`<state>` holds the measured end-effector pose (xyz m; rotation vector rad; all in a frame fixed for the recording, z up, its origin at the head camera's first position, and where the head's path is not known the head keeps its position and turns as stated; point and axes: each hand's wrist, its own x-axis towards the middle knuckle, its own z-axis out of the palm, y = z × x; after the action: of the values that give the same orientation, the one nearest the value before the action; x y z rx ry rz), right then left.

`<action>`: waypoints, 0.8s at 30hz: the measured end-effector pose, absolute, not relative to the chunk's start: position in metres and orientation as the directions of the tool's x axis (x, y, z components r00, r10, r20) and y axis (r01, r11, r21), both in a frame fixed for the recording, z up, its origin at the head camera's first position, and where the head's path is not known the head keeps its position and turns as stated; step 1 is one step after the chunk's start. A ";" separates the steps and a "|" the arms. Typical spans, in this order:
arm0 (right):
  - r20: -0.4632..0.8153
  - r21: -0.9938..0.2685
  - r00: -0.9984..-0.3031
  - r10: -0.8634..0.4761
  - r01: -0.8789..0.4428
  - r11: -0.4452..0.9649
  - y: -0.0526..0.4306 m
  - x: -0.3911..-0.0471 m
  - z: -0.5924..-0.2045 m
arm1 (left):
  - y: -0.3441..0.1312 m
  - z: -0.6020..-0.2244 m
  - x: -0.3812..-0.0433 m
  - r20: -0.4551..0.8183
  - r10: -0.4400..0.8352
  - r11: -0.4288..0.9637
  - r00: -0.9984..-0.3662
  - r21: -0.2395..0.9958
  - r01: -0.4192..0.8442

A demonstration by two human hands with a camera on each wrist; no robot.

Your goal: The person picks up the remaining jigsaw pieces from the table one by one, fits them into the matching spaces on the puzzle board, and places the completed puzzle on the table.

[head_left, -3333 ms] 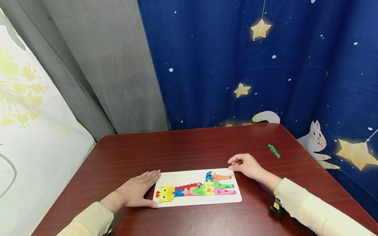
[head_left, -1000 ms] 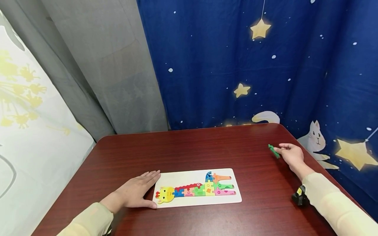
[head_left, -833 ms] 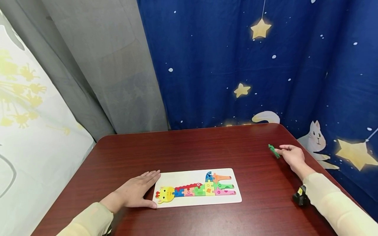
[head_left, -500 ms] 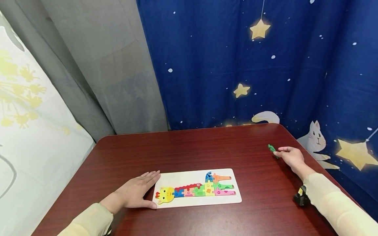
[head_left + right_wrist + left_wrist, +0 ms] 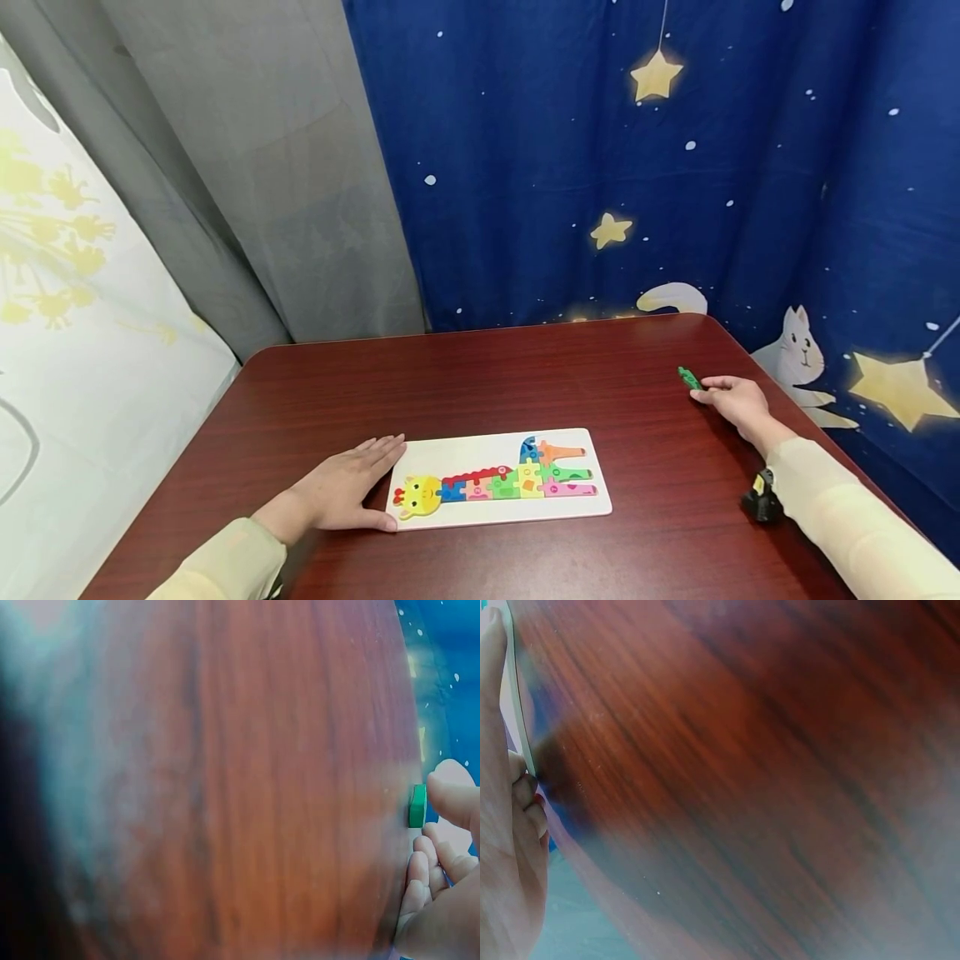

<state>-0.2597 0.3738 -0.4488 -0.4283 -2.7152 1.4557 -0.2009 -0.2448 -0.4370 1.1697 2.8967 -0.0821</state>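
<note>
A white board (image 5: 461,512) with a colourful giraffe jigsaw puzzle (image 5: 506,481) lies flat on the table. My left hand (image 5: 348,483) rests at the board's left end, its fingers straight along the edge and its thumb at the near corner. At the table's right side, my right hand (image 5: 738,402) pinches a slim green puzzle piece (image 5: 688,378) by its near end, between thumb and fingers. In the right wrist view the end of the green puzzle piece (image 5: 418,806) shows beside the thumb. The left wrist view catches only part of the left hand (image 5: 510,825) and the board's edge.
The dark red-brown wooden table (image 5: 465,383) carries the board and the green piece. A blue curtain (image 5: 525,167) with stars and a grey curtain (image 5: 300,167) hang behind its far edge. White patterned cloth (image 5: 112,333) hangs at the left.
My right hand has gone from the board's far right corner to the green puzzle piece, and its thumb and fingers have closed on it. My left hand has stayed on the board.
</note>
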 end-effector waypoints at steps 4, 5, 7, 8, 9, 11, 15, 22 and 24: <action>-0.080 -0.795 -0.958 0.275 0.228 0.562 0.371 -0.259 -0.449 | -0.245 -0.437 -0.200 -0.012 0.704 0.709 -0.710 -0.046 0.704; -0.077 -0.790 -0.956 0.282 0.231 0.568 0.370 -0.259 -0.448 | -0.245 -0.437 -0.199 -0.008 0.706 0.707 -0.708 -0.048 0.705; -0.071 -0.781 -0.952 0.298 0.239 0.577 0.368 -0.259 -0.447 | -0.245 -0.437 -0.199 0.006 0.713 0.700 -0.701 -0.047 0.712; -0.066 -0.777 -0.951 0.304 0.239 0.582 0.368 -0.259 -0.447 | -0.245 -0.437 -0.199 0.006 0.713 0.701 -0.701 -0.049 0.712; -0.061 -0.772 -0.949 0.309 0.241 0.588 0.367 -0.259 -0.447 | -0.245 -0.437 -0.199 0.011 0.715 0.699 -0.699 -0.050 0.714; -0.056 -0.768 -0.945 0.322 0.247 0.591 0.365 -0.258 -0.447 | -0.245 -0.438 -0.199 0.011 0.714 0.699 -0.700 -0.053 0.713; -0.043 -0.763 -0.941 0.336 0.249 0.597 0.364 -0.258 -0.447 | -0.246 -0.438 -0.199 0.003 0.713 0.700 -0.701 -0.060 0.712; -0.029 -0.756 -0.929 0.369 0.262 0.599 0.362 -0.261 -0.447 | -0.245 -0.436 -0.198 -0.012 0.707 0.706 -0.707 -0.047 0.706; -0.027 -0.756 -0.927 0.375 0.264 0.598 0.361 -0.261 -0.448 | -0.245 -0.436 -0.198 -0.015 0.704 0.709 -0.710 -0.048 0.704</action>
<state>-0.2611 0.3614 -0.4476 -0.5404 -2.6861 1.2376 -0.1980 -0.2446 -0.4360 1.1980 2.9078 -0.0781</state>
